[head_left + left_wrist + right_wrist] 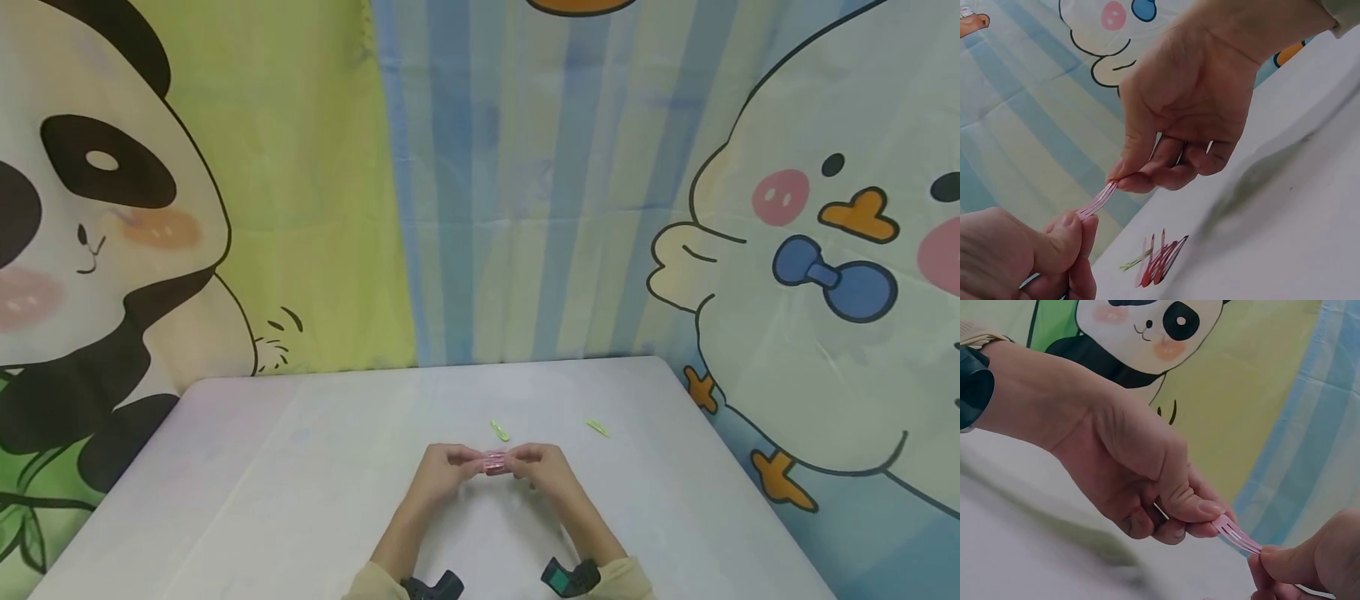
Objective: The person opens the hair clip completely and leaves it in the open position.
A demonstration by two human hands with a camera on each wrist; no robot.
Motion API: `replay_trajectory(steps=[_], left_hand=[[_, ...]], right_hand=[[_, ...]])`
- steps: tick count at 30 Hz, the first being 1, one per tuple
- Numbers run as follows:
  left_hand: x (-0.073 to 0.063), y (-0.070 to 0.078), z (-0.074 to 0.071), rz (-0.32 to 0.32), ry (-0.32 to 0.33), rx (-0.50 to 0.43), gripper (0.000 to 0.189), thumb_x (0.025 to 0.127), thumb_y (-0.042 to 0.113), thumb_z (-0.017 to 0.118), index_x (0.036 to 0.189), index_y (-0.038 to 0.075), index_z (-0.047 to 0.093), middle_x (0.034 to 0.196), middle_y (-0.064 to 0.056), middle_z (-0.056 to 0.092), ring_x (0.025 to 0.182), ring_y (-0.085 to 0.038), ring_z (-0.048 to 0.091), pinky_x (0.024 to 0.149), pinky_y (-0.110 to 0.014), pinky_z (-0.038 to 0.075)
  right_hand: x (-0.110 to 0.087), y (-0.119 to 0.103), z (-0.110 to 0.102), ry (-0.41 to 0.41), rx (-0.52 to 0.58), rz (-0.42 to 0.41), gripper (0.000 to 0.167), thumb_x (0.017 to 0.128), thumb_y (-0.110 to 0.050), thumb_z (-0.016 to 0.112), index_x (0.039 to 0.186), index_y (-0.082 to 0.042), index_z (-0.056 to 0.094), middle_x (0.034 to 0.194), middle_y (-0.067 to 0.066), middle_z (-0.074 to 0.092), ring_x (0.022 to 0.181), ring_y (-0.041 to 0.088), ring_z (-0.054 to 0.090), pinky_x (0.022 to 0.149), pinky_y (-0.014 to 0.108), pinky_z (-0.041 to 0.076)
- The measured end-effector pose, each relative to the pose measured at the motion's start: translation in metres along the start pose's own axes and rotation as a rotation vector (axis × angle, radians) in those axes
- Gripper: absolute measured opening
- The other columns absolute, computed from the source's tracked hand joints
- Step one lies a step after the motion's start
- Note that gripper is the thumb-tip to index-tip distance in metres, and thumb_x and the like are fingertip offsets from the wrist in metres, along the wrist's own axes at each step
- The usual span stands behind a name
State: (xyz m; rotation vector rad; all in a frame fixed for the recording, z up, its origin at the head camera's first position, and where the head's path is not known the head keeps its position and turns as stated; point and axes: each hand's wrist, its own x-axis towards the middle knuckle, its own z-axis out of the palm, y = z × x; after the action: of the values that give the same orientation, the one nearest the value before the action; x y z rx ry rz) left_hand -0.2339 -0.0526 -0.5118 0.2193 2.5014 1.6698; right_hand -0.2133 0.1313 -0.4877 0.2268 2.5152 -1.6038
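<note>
A pink snap hair clip [1097, 201] is stretched between the two hands, slim and slotted, clear of the tabletop. My left hand [445, 477] pinches one end between thumb and forefinger. The other end is pinched the same way by my right hand [543, 472]. From the right wrist view the clip [1238, 536] shows its long slots, its tips covered by fingertips. Several red and pink hair clips [1161, 257] lie grouped on the table below the hands. Overhead, held and lying clips overlap, so I cannot separate them.
Beyond the hands on the white table [247, 483] lies a green hair clip [499, 431], and another green clip [597, 428] lies farther right. A curtain [517, 208] with cartoon animals hangs behind the table's far edge.
</note>
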Motion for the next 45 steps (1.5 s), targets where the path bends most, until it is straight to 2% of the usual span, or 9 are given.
replay_trajectory(steps=[6, 11, 25, 34, 37, 40, 45], left_hand=[[-0.004, 0.002, 0.006, -0.096, 0.045, -0.063, 0.007, 0.082, 0.014, 0.072, 0.085, 0.009, 0.075, 0.087, -0.003, 0.07, 0.078, -0.016, 0.053, 0.063, -0.029, 0.041], [-0.005, 0.006, 0.01, -0.139, 0.075, -0.099, 0.004, 0.081, 0.01, 0.072, 0.083, 0.007, 0.074, 0.088, -0.003, 0.068, 0.079, -0.017, 0.05, 0.063, -0.029, 0.039], [-0.008, 0.011, 0.019, -0.153, 0.134, -0.152, 0.004, 0.08, 0.001, 0.07, 0.08, 0.004, 0.073, 0.088, -0.007, 0.067, 0.075, -0.016, 0.053, 0.061, -0.028, 0.042], [-0.009, 0.011, 0.02, -0.148, 0.144, -0.156, 0.006, 0.081, 0.001, 0.068, 0.081, 0.004, 0.073, 0.093, -0.008, 0.067, 0.078, -0.016, 0.054, 0.063, -0.027, 0.044], [-0.008, 0.011, 0.019, -0.111, 0.14, -0.154, 0.006, 0.081, 0.001, 0.068, 0.084, 0.003, 0.073, 0.09, -0.008, 0.068, 0.076, -0.016, 0.055, 0.064, -0.027, 0.045], [-0.006, 0.008, 0.015, -0.032, 0.103, -0.111, 0.006, 0.083, 0.008, 0.07, 0.087, 0.008, 0.074, 0.089, -0.004, 0.07, 0.077, -0.014, 0.057, 0.065, -0.027, 0.046], [-0.002, -0.001, 0.005, 0.194, 0.038, 0.058, 0.012, 0.086, 0.031, 0.069, 0.095, 0.025, 0.074, 0.089, 0.012, 0.071, 0.083, -0.006, 0.06, 0.073, -0.025, 0.044]], right_hand=[[-0.004, -0.002, 0.003, 0.012, 0.024, 0.013, 0.018, 0.085, -0.023, 0.069, 0.094, -0.007, 0.071, 0.085, 0.001, 0.066, 0.077, 0.016, 0.052, 0.063, 0.026, 0.042], [-0.004, -0.001, 0.004, 0.032, 0.029, 0.004, 0.017, 0.085, -0.021, 0.07, 0.093, -0.006, 0.071, 0.083, 0.001, 0.066, 0.076, 0.016, 0.052, 0.062, 0.026, 0.042], [-0.005, 0.003, 0.01, 0.084, 0.11, -0.015, 0.01, 0.086, -0.011, 0.067, 0.086, -0.001, 0.066, 0.077, 0.003, 0.063, 0.068, 0.015, 0.048, 0.059, 0.026, 0.041], [-0.005, 0.001, 0.011, 0.07, 0.099, -0.029, 0.009, 0.086, -0.009, 0.065, 0.086, -0.001, 0.065, 0.077, 0.003, 0.062, 0.068, 0.014, 0.048, 0.058, 0.026, 0.042], [-0.004, 0.001, 0.011, 0.085, 0.097, -0.015, 0.011, 0.087, -0.012, 0.065, 0.087, -0.001, 0.065, 0.078, 0.004, 0.063, 0.069, 0.015, 0.049, 0.059, 0.026, 0.042], [-0.004, 0.002, 0.009, 0.092, 0.105, -0.01, 0.013, 0.087, -0.013, 0.066, 0.089, -0.001, 0.066, 0.078, 0.004, 0.063, 0.069, 0.016, 0.048, 0.059, 0.026, 0.041], [-0.002, 0.003, 0.008, 0.092, 0.124, 0.004, 0.013, 0.087, -0.014, 0.066, 0.089, -0.001, 0.065, 0.079, 0.004, 0.063, 0.071, 0.016, 0.048, 0.059, 0.026, 0.04]])
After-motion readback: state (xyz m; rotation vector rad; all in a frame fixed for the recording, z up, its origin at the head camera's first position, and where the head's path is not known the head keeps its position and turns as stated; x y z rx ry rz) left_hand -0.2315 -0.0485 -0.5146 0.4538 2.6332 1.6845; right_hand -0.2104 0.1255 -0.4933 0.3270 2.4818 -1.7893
